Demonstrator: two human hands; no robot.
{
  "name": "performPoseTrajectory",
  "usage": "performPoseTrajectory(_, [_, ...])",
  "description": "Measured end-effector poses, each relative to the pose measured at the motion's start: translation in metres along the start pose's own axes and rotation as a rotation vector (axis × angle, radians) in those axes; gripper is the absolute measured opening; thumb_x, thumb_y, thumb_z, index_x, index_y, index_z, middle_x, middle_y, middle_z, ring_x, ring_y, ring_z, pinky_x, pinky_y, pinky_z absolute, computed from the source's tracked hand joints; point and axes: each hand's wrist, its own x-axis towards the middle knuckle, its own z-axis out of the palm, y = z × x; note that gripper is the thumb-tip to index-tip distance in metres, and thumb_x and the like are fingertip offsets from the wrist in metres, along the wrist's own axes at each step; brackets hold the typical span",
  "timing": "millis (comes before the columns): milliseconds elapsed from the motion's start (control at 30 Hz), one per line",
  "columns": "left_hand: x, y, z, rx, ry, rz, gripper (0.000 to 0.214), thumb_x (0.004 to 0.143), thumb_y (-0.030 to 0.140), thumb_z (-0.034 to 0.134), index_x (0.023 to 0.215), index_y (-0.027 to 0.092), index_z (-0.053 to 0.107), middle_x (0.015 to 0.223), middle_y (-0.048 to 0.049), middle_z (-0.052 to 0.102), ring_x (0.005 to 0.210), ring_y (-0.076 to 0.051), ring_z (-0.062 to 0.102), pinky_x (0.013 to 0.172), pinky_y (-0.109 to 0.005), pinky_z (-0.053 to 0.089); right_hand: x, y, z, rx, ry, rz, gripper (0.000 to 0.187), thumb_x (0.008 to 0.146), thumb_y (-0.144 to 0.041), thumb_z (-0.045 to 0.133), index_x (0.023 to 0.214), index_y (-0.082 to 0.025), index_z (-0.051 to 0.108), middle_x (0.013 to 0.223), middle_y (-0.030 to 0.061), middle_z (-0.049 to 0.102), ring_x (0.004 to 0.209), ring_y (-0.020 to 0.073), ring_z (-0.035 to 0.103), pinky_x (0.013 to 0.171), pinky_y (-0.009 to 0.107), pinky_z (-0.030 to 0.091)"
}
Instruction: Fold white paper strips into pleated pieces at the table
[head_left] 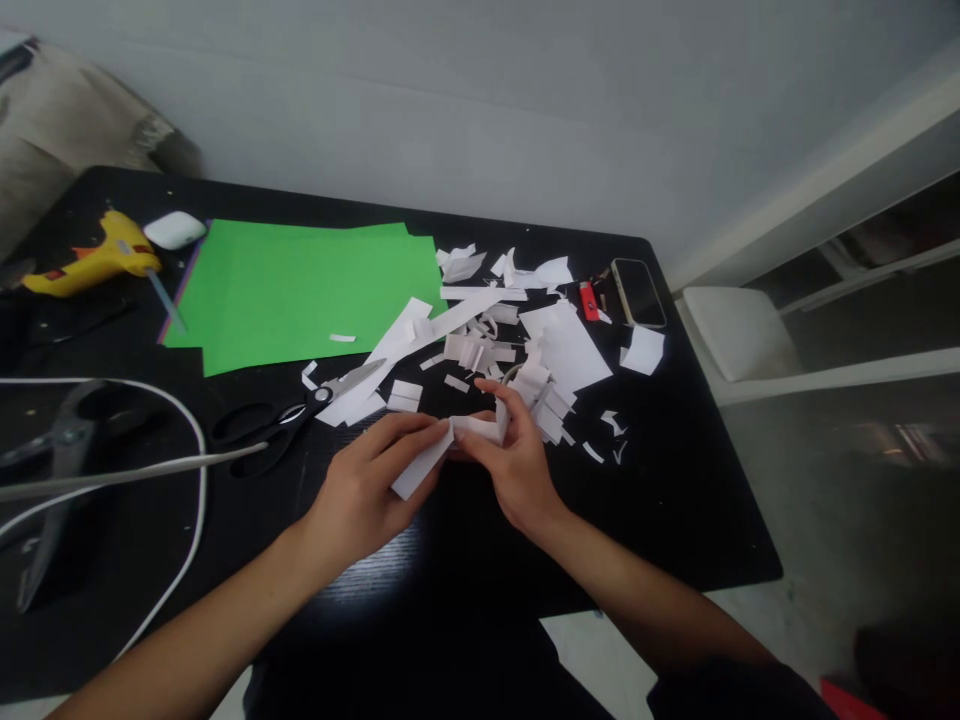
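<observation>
Between my two hands is a folded white paper strip (424, 468), held above the near middle of the black table. My left hand (379, 470) pinches it from the left, with one end of the strip slanting down across the fingers. From the other side my right hand (521, 465) grips the strip between thumb and fingers, where it bends upward. Just beyond the hands lies a pile of white paper scraps (480, 352), some cut and some folded. Scissors with black handles (289, 415) rest left of my left hand, their blades over a piece of white paper.
Green sheets (300, 290) lie at the back left, near a yellow glue gun (112, 258) and a white case (175, 230). A red lighter (589, 301) and a phone (638, 292) are at the back right. A white cable (201, 500) loops over the left side beside larger scissors (67, 450).
</observation>
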Motion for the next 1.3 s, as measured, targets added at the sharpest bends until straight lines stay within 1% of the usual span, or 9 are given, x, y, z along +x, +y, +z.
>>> performPoseTrajectory(333, [0.001,0.001,-0.008,-0.1,-0.129,0.004,0.057,0.088,0.024,0.073,0.142,0.015,0.058,0.134,-0.0168,0.062,0.12,-0.029,0.066,0.101,-0.043,0.06,0.0,-0.002,-0.001,0.018,-0.03,0.04,0.058,0.073,-0.021,0.082,0.124,-0.032,0.057,0.092,-0.0015,0.064,0.081,0.0208,0.069,0.081,0.046,0.066])
performPoseTrajectory(533, [-0.001,0.0,-0.01,-0.189,-0.204,-0.014,0.071,0.087,0.032,0.072,0.153,0.02,0.049,0.144,-0.0168,0.052,0.13,-0.035,0.057,0.107,-0.052,0.055,-0.002,-0.005,0.0,0.073,-0.05,0.017,0.057,0.071,-0.014,0.079,0.122,-0.032,0.06,0.087,-0.004,0.068,0.072,0.0162,0.065,0.073,0.035,0.061])
performPoseTrajectory(700, [0.0,0.003,-0.009,-0.164,-0.215,-0.067,0.073,0.086,0.016,0.067,0.156,0.023,0.046,0.145,-0.0158,0.047,0.129,-0.032,0.057,0.106,-0.05,0.054,-0.005,-0.011,0.001,0.15,-0.13,0.017,0.052,0.078,-0.018,0.074,0.125,-0.033,0.06,0.091,-0.0027,0.069,0.08,0.018,0.066,0.076,0.036,0.061])
performPoseTrajectory(833, [0.001,0.002,-0.012,-0.194,-0.117,-0.091,0.06,0.087,0.007,0.058,0.144,0.025,0.059,0.135,-0.0123,0.057,0.123,-0.028,0.061,0.102,-0.045,0.055,-0.005,-0.013,-0.001,0.162,-0.227,0.027,0.047,0.081,-0.023,0.073,0.126,-0.031,0.063,0.098,-0.0008,0.069,0.09,0.02,0.068,0.085,0.041,0.063])
performPoseTrajectory(900, [0.004,0.001,-0.015,-0.245,-0.02,-0.207,0.041,0.092,0.011,0.058,0.128,0.025,0.07,0.124,-0.0086,0.066,0.112,-0.025,0.066,0.095,-0.041,0.056,-0.004,-0.011,-0.003,0.141,-0.282,0.058,0.046,0.087,-0.033,0.072,0.131,-0.032,0.061,0.105,0.0011,0.069,0.095,0.0222,0.07,0.086,0.043,0.063])
performPoseTrajectory(967, [0.008,-0.001,-0.019,-0.327,0.082,-0.434,0.023,0.094,0.019,0.065,0.114,0.025,0.074,0.102,-0.0039,0.072,0.084,-0.018,0.068,0.076,-0.032,0.057,-0.003,-0.008,-0.006,0.101,-0.332,0.084,0.053,0.094,-0.047,0.067,0.143,-0.035,0.053,0.113,0.003,0.07,0.098,0.0239,0.073,0.086,0.045,0.064])
performPoseTrajectory(1067, [0.015,-0.006,-0.022,-0.522,0.217,-0.719,0.021,0.086,0.028,0.077,0.106,0.023,0.073,0.071,0.0028,0.065,0.057,-0.012,0.057,0.055,-0.025,0.046,-0.001,-0.006,-0.011,0.006,-0.298,0.002,0.058,0.099,-0.056,0.059,0.152,-0.041,0.043,0.132,0.0052,0.068,0.113,0.0261,0.071,0.094,0.047,0.061])
performPoseTrajectory(1200, [0.022,-0.012,-0.025,-0.766,0.312,-0.794,0.029,0.075,0.022,0.083,0.1,0.021,0.067,0.078,0.0018,0.067,0.05,-0.007,0.05,0.049,-0.023,0.043,0.001,-0.011,-0.014,-0.099,-0.118,-0.232,0.047,0.101,-0.055,0.057,0.146,-0.041,0.054,0.159,0.0023,0.049,0.135,0.0267,0.059,0.112,0.049,0.051])
performPoseTrajectory(1300, [0.021,-0.015,-0.026,-0.803,0.185,-0.79,0.037,0.075,0.022,0.083,0.108,0.022,0.066,0.083,-0.0006,0.069,0.05,-0.009,0.052,0.046,-0.022,0.043,0.0,-0.019,-0.013,-0.223,-0.096,-0.324,0.032,0.099,-0.049,0.063,0.124,-0.032,0.071,0.149,0.0044,0.06,0.139,0.0269,0.056,0.114,0.047,0.048])
